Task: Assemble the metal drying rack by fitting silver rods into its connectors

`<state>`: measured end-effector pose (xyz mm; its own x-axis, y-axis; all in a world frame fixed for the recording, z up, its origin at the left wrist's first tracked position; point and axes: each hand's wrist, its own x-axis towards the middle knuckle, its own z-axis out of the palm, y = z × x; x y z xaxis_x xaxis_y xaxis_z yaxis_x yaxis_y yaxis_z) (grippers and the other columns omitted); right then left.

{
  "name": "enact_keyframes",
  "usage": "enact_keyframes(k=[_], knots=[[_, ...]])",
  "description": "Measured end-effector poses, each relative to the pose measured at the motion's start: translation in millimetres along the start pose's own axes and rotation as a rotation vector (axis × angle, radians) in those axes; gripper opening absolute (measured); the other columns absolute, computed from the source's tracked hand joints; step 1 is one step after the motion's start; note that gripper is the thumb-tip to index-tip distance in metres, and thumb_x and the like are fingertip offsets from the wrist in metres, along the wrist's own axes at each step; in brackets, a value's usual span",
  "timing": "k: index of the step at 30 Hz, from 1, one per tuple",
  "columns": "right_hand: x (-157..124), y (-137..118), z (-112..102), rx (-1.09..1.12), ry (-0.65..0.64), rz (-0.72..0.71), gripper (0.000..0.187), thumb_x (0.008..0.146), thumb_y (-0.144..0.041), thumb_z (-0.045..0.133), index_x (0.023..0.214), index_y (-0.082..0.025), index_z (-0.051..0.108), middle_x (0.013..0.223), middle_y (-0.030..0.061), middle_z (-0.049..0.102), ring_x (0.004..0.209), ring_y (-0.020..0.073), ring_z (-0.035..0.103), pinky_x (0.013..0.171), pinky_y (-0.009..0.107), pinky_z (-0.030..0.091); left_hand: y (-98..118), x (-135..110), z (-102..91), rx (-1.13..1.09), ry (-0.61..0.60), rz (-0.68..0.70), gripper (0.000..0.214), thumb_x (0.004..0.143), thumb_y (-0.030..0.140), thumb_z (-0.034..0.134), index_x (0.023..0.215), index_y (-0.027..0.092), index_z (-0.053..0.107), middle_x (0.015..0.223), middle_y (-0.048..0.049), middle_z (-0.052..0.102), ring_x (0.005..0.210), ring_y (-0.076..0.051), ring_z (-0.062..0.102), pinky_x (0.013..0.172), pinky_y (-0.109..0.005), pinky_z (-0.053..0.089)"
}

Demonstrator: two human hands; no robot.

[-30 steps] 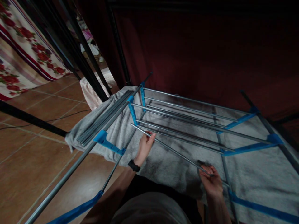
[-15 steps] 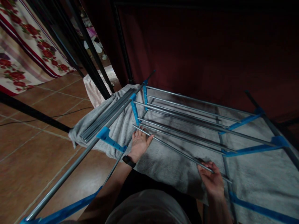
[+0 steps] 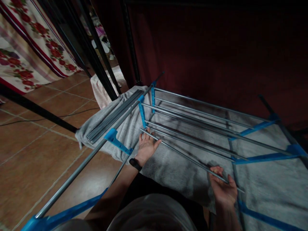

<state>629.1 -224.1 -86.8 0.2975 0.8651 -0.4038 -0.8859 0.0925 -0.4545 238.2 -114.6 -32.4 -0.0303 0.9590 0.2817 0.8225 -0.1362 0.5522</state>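
Observation:
A thin grey metal rod (image 3: pixel 185 156) slants across in front of me, lower at its right end. My left hand (image 3: pixel 147 147), with a black band on its wrist, holds it near the left end, fingers beneath and thumb along it. Near the other end, my right hand (image 3: pixel 223 186) has its fingers curled round the rod, palm up. Around both hands stands a rack frame of grey tubes with blue plastic brackets (image 3: pixel 142 112). Several rods (image 3: pixel 192 119) span it between the left brackets and the blue bracket (image 3: pixel 264 158) on the right.
A bundle of loose grey rods (image 3: pixel 115 117) lies on a grey blanket (image 3: pixel 173 179) at the left. Black metal posts (image 3: pixel 96 57) rise behind it. Dark red cloth (image 3: pixel 204 57) hangs at the back, and a floral curtain (image 3: pixel 36 41) hangs over the tiled floor (image 3: pixel 60 154).
My view has turned slightly left, so everything sits a little farther right. The fingers and thumb of my right hand have spread a little on the rod. Both hands stay on it.

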Motion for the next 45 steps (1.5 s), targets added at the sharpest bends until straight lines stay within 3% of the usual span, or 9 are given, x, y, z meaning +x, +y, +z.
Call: enact_keyframes(k=[11, 17, 21, 26, 29, 33, 37, 41, 45], knots=[[2, 1, 4, 0.100, 0.117, 0.076, 0.028, 0.062, -0.006, 0.059, 0.075, -0.022, 0.039, 0.056, -0.0101, 0.040, 0.050, 0.0083, 0.044, 0.053, 0.023, 0.047, 2, -4, 2.2, -0.058, 0.002, 0.015, 0.046, 0.089, 0.059, 0.060, 0.109, 0.019, 0.072, 0.140, -0.0217, 0.059, 0.142, -0.042, 0.038, 0.121, -0.061, 0.006], [1, 1, 8, 0.102, 0.133, 0.082, 0.027, 0.064, -0.006, 0.060, 0.075, -0.022, 0.041, 0.056, -0.0101, 0.039, 0.051, 0.0086, 0.046, 0.054, 0.023, 0.048, -3, -3, 5.8, -0.448, 0.000, -0.229, 0.033, 0.072, 0.041, 0.084, 0.094, 0.019, 0.072, 0.131, -0.0188, 0.065, 0.134, -0.043, 0.045, 0.116, -0.056, 0.021], [-2, 5, 12, 0.083, 0.100, 0.078, 0.026, 0.068, -0.008, 0.063, 0.074, -0.021, 0.041, 0.056, -0.0102, 0.039, 0.051, 0.0081, 0.044, 0.053, 0.022, 0.047, -7, 3, 8.4, -0.703, 0.027, -0.416, 0.030, 0.063, 0.029, 0.090, 0.086, 0.019, 0.074, 0.117, -0.0146, 0.070, 0.126, -0.037, 0.053, 0.108, -0.044, 0.037], [-3, 5, 11, 0.061, 0.113, 0.076, 0.023, 0.070, -0.010, 0.062, 0.072, -0.021, 0.043, 0.056, -0.0095, 0.040, 0.051, 0.0083, 0.045, 0.052, 0.022, 0.047, -11, 6, 7.4, -1.002, -0.069, -0.680, 0.029, 0.076, 0.039, 0.082, 0.093, 0.016, 0.075, 0.091, -0.0092, 0.073, 0.083, -0.021, 0.067, 0.077, -0.030, 0.051], [-2, 3, 8, 0.025, 0.145, 0.064, 0.017, 0.073, -0.015, 0.065, 0.075, -0.021, 0.049, 0.058, -0.0084, 0.045, 0.054, 0.0092, 0.049, 0.056, 0.025, 0.051, -14, 6, 4.2, -1.213, -0.136, -0.805, 0.027, 0.087, 0.038, 0.074, 0.094, 0.012, 0.073, 0.087, -0.0110, 0.073, 0.074, -0.017, 0.068, 0.070, -0.026, 0.054], [-2, 1, 7, -0.063, 0.130, -0.001, 0.015, 0.074, -0.026, 0.069, 0.086, -0.021, 0.061, 0.074, -0.0021, 0.062, 0.069, 0.0153, 0.062, 0.069, 0.037, 0.059, -16, 7, 1.8, -1.398, -0.136, -0.949, 0.014, 0.093, 0.023, 0.067, 0.088, 0.011, 0.070, 0.077, -0.0099, 0.073, 0.066, -0.014, 0.070, 0.067, -0.024, 0.057], [-1, 2, 12, -0.067, 0.166, -0.032, 0.017, 0.075, -0.027, 0.068, 0.091, -0.022, 0.067, 0.089, 0.0016, 0.071, 0.088, 0.0192, 0.068, 0.082, 0.042, 0.061, -17, 8, 0.5, -1.437, -0.039, -0.975, 0.014, 0.095, 0.013, 0.060, 0.083, 0.011, 0.066, 0.078, -0.0102, 0.074, 0.062, -0.013, 0.070, 0.062, -0.022, 0.057], [5, 5, 18, -0.048, 0.248, 0.008, 0.013, 0.077, -0.015, 0.065, 0.090, -0.020, 0.068, 0.092, -0.0001, 0.073, 0.094, 0.0137, 0.071, 0.087, 0.031, 0.061, -19, 9, -4.2, -1.463, 0.025, -0.967, 0.012, 0.094, 0.007, 0.058, 0.087, 0.011, 0.066, 0.081, -0.0115, 0.076, 0.063, -0.014, 0.071, 0.062, -0.023, 0.059], [7, 12, 17, -0.138, 0.202, -0.017, 0.011, 0.084, -0.014, 0.066, 0.092, -0.021, 0.071, 0.097, 0.0002, 0.074, 0.097, 0.0125, 0.072, 0.090, 0.028, 0.061, -21, 12, -9.2, -1.500, 0.091, -0.963, 0.013, 0.093, 0.003, 0.056, 0.086, 0.011, 0.065, 0.082, -0.0115, 0.076, 0.065, -0.015, 0.072, 0.063, -0.025, 0.060]])
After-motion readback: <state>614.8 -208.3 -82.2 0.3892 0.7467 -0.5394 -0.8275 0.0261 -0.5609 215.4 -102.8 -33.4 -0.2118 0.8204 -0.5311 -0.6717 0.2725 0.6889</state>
